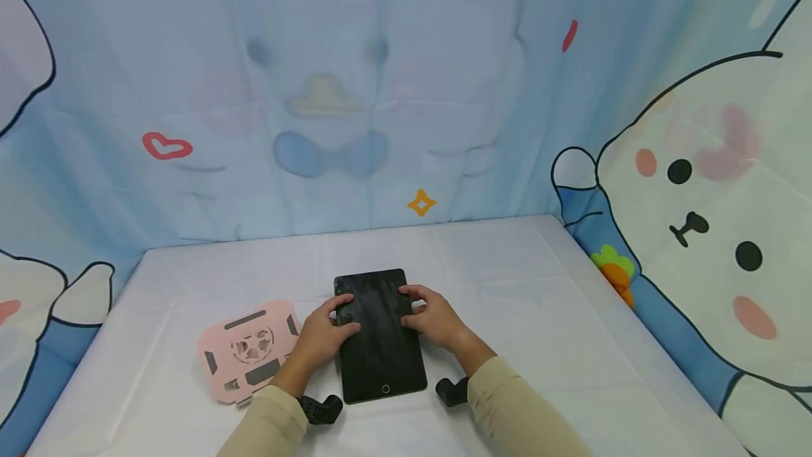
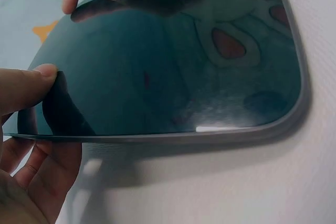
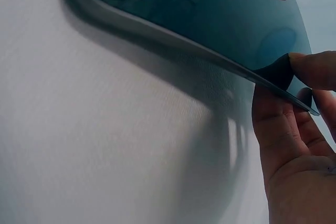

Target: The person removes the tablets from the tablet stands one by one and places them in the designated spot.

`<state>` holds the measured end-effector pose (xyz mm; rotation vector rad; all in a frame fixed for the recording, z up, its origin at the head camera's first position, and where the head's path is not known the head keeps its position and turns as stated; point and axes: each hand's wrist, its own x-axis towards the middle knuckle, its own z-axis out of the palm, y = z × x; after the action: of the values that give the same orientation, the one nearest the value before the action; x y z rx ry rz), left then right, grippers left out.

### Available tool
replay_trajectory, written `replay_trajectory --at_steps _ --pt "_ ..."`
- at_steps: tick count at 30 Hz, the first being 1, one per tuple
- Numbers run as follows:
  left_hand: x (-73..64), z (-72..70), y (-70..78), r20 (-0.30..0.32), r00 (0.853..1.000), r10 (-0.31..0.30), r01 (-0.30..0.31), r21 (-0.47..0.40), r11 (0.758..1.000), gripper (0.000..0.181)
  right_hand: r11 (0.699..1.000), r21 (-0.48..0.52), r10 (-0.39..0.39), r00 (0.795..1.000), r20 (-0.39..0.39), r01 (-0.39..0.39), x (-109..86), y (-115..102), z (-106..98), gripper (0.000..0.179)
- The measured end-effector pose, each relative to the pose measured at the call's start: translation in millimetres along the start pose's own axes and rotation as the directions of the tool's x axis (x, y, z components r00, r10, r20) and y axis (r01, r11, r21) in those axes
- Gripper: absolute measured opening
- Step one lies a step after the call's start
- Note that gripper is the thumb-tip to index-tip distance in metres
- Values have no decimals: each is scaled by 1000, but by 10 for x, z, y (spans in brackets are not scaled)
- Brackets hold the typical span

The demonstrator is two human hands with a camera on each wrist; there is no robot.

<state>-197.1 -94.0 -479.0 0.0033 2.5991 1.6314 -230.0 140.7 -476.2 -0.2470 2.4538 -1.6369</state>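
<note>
A black tablet (image 1: 380, 344) with a round home button at its near end is tilted, its far end raised off the white table. My left hand (image 1: 322, 336) holds its left edge, the thumb on the screen and other fingers beneath, as the left wrist view shows on the tablet (image 2: 173, 77). On the opposite edge my right hand (image 1: 436, 319) pinches it the same way; in the right wrist view the thumb lies on the glass and fingers curl under the tablet (image 3: 210, 30). Beside my left forearm lies a pink tablet case (image 1: 244, 351) with cutouts.
A white cloth covers the table (image 1: 507, 288). Behind it hangs a blue cartoon-print curtain (image 1: 330, 189), which also runs along both sides. Black wrist-worn devices (image 1: 323, 410) sit at both cuffs, close to the tablet's near corners.
</note>
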Motion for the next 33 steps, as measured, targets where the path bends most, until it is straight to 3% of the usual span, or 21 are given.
replay_trajectory --at_steps 15,25,33 --pt "45 107 -53 12 999 35 -36 43 998 54 998 -60 7 999 -41 -9 4 71 -45 55" --pt "41 97 -73 27 997 66 -68 87 994 57 999 -37 -23 1000 -8 23 3 98 -48 61" --pt "20 70 -57 8 999 34 -35 110 993 59 999 -40 -28 1000 5 28 -13 98 -53 65"
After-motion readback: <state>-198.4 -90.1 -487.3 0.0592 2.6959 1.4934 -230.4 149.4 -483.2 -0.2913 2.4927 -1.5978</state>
